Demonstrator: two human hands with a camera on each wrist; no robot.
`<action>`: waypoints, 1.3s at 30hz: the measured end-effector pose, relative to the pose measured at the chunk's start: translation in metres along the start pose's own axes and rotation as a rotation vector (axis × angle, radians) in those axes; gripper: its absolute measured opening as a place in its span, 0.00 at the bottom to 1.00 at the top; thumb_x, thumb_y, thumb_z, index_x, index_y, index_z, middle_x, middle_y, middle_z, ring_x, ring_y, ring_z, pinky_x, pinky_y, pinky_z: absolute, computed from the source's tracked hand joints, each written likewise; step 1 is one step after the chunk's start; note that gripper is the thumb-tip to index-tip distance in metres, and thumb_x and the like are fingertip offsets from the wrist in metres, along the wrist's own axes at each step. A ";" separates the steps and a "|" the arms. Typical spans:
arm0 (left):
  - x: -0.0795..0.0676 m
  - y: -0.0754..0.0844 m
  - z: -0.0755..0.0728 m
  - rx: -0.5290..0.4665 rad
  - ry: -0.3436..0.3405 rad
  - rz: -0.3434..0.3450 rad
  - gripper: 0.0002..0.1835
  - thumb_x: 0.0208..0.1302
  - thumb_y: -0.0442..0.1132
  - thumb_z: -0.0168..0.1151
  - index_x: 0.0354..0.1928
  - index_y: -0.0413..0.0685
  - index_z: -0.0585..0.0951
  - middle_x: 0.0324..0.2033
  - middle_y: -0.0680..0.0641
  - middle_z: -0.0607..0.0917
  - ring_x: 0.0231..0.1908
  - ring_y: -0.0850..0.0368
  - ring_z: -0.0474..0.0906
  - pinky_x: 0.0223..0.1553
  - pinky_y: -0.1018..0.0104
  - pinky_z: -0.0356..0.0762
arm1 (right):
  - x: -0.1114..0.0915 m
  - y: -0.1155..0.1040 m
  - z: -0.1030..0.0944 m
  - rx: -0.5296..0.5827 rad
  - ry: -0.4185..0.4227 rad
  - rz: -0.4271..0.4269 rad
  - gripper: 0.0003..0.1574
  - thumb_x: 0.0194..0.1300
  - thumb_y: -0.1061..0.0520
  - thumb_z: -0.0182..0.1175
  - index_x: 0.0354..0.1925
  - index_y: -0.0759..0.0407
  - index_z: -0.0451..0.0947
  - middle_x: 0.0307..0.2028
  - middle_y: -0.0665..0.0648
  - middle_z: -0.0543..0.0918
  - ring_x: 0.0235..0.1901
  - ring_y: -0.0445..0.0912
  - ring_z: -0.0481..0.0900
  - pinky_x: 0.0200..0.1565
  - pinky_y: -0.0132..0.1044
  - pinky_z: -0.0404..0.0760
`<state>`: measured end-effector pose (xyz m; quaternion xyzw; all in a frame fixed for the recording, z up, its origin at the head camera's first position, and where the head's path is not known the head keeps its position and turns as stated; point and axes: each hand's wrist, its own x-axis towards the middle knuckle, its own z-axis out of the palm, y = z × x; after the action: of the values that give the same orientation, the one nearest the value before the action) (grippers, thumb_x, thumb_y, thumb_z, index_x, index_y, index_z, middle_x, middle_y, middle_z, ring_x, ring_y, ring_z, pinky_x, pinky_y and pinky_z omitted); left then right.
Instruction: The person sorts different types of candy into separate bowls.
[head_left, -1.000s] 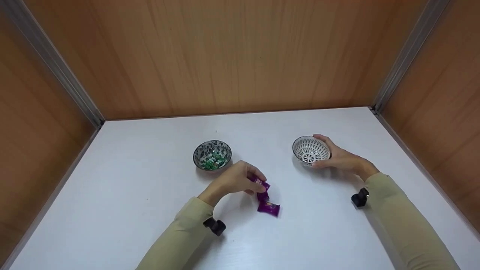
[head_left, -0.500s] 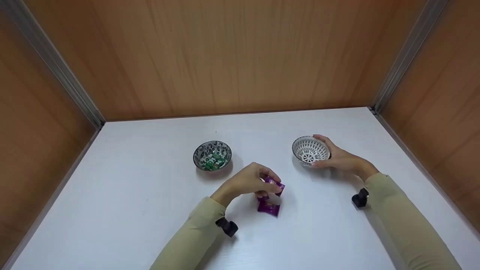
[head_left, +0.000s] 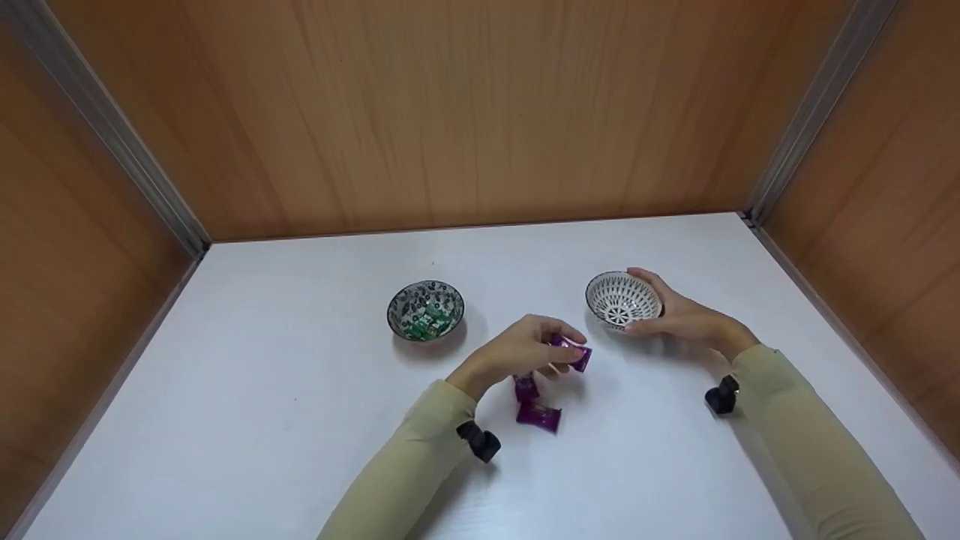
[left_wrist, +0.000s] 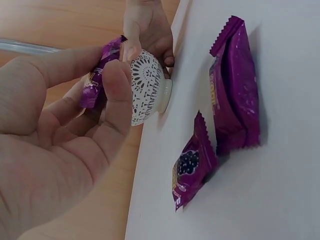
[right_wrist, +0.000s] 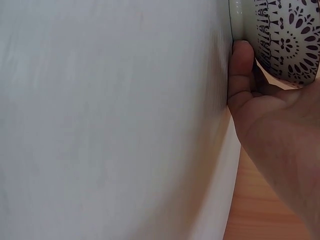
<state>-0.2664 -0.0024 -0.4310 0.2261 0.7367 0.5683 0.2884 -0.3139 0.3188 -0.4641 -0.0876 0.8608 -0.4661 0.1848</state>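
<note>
My left hand (head_left: 517,351) pinches a purple wrapped candy (left_wrist: 95,82) between thumb and fingers, raised over the table and left of the white patterned bowl (head_left: 616,294). My right hand (head_left: 679,318) grips that bowl from its right side, thumb at the near side and fingers around the far side. In the right wrist view the fingertips sit low, by the foot of the bowl. Two more purple candies lie on the table below my left hand: one flat candy (head_left: 538,417) and, just behind it, a second candy (head_left: 526,388) with a berry picture on its wrapper.
A dark-patterned bowl (head_left: 403,301) stands to the left with several green wrapped candies (head_left: 429,322) inside. The white table (head_left: 247,390) is bounded by a wooden back panel (head_left: 480,112) and side panels. Each sleeve carries a black wrist mount.
My left hand has lifted a purple candy and moved right and away from me, toward the white bowl. The right hand and both bowls stay in place.
</note>
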 end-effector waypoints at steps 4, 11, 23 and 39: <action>0.008 0.005 0.001 -0.039 0.014 -0.007 0.18 0.72 0.36 0.62 0.61 0.44 0.80 0.40 0.44 0.86 0.44 0.43 0.84 0.42 0.59 0.85 | 0.000 0.000 0.000 0.010 -0.006 -0.004 0.70 0.57 0.40 0.75 0.80 0.32 0.38 0.78 0.58 0.48 0.74 0.60 0.49 0.69 0.70 0.42; 0.025 0.012 0.001 -0.133 0.053 0.004 0.18 0.72 0.29 0.58 0.61 0.37 0.78 0.40 0.43 0.86 0.46 0.43 0.84 0.43 0.58 0.85 | -0.002 0.000 -0.001 0.044 -0.011 -0.016 0.70 0.58 0.43 0.76 0.80 0.34 0.38 0.77 0.59 0.50 0.73 0.60 0.52 0.70 0.67 0.45; 0.052 0.024 0.007 -0.211 0.224 0.023 0.10 0.64 0.33 0.71 0.47 0.43 0.86 0.36 0.44 0.88 0.38 0.49 0.87 0.40 0.63 0.85 | 0.001 0.000 0.000 0.069 -0.027 -0.017 0.70 0.59 0.44 0.75 0.81 0.36 0.37 0.75 0.60 0.52 0.69 0.59 0.57 0.68 0.58 0.54; 0.076 0.022 0.024 -0.268 0.395 0.020 0.07 0.61 0.35 0.74 0.39 0.44 0.85 0.37 0.47 0.86 0.38 0.55 0.86 0.41 0.65 0.85 | 0.001 0.002 -0.003 0.063 -0.042 -0.001 0.70 0.58 0.42 0.75 0.80 0.32 0.36 0.75 0.57 0.55 0.70 0.56 0.59 0.69 0.58 0.52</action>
<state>-0.3056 0.0709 -0.4270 0.0773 0.6947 0.6970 0.1604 -0.3157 0.3221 -0.4648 -0.0920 0.8417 -0.4910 0.2049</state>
